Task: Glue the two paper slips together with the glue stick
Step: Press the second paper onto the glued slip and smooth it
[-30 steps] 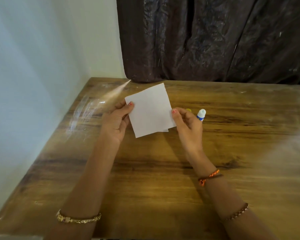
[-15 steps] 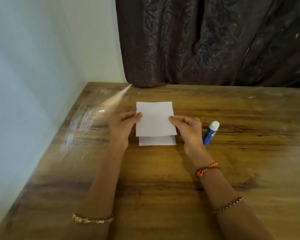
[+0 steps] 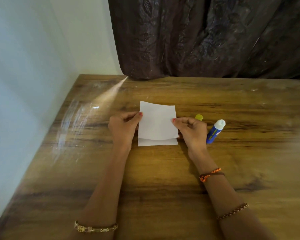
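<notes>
Two white paper slips lie stacked on the wooden table. The upper slip is pinched at its left edge by my left hand and at its right edge by my right hand. It bows slightly over the lower slip, whose near strip shows below it. The blue glue stick lies uncapped just right of my right hand, white tip pointing away. Its yellow cap sits behind my right hand.
A pale wall runs along the table's left edge. A dark curtain hangs at the table's far edge. Bracelets circle both wrists.
The upper slip came down from a tilted, raised position onto the lower slip. Both hands lowered with it and kept their pinch on its side edges.
</notes>
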